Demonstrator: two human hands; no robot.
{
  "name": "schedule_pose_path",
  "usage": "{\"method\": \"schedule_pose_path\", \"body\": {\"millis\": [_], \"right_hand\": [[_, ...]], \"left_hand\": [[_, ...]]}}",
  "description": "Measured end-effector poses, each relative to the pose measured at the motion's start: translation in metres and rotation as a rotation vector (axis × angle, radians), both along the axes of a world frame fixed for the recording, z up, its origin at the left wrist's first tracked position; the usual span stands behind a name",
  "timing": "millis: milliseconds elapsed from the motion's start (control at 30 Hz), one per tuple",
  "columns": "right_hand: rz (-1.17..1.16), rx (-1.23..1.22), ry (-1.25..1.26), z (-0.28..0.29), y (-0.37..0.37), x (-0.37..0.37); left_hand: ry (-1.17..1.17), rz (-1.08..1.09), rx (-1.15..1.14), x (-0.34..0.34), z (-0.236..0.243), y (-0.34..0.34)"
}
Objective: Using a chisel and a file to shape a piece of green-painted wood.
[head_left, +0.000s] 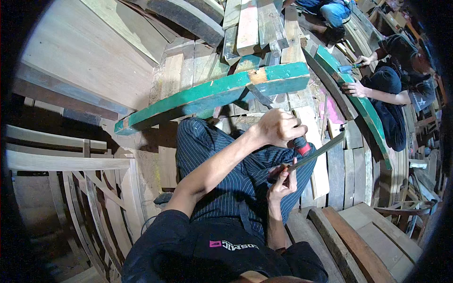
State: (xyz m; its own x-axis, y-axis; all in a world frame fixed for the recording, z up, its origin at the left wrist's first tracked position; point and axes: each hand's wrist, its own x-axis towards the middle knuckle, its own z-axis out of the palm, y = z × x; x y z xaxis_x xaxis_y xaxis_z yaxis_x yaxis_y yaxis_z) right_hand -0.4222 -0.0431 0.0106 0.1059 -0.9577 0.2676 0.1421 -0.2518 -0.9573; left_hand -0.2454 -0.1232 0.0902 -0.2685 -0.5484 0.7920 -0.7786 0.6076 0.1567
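So the left hand (281, 128) is wrapped tight round a black-and-red-handled tool (301, 144), probably to steady its blade (260, 96), angled at the green beam (203, 95) just far of the knees (197, 134); can't tell if it touches. Right hand (281, 187) lightly pinches a long flat strip (323, 151), likely for finer control.

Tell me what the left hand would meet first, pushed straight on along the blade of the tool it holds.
Most likely the green curved beam: the blade ahead of the left hand points at it, and its tip overlaps the beam in the picture. Whether they touch is unclear.
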Motion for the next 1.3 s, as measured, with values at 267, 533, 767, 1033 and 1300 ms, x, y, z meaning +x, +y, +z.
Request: {"method": "schedule_pose_path", "body": {"millis": [267,533,767,1033,1300], "right_hand": [[-0.095,-0.199,0.117,-0.019,-0.001,-0.006],[-0.145,-0.244,0.174,-0.027,-0.001,-0.006],[-0.131,-0.217,0.307,-0.026,-0.003,-0.005],[-0.148,-0.25,0.158,-0.022,0.0,-0.007],[-0.163,-0.256,0.228,-0.002,0.004,-0.008]], "left_hand": [[0.08,-0.04,0.01,0.0,-0.005,-0.008],[0.053,0.04,0.022,0.003,0.001,-0.007],[0.103,0.042,-0.052,0.008,0.005,-0.008],[0.157,0.015,-0.011,0.008,0.014,0.001],[0.236,-0.008,-0.043,0.016,0.028,0.002]]}}
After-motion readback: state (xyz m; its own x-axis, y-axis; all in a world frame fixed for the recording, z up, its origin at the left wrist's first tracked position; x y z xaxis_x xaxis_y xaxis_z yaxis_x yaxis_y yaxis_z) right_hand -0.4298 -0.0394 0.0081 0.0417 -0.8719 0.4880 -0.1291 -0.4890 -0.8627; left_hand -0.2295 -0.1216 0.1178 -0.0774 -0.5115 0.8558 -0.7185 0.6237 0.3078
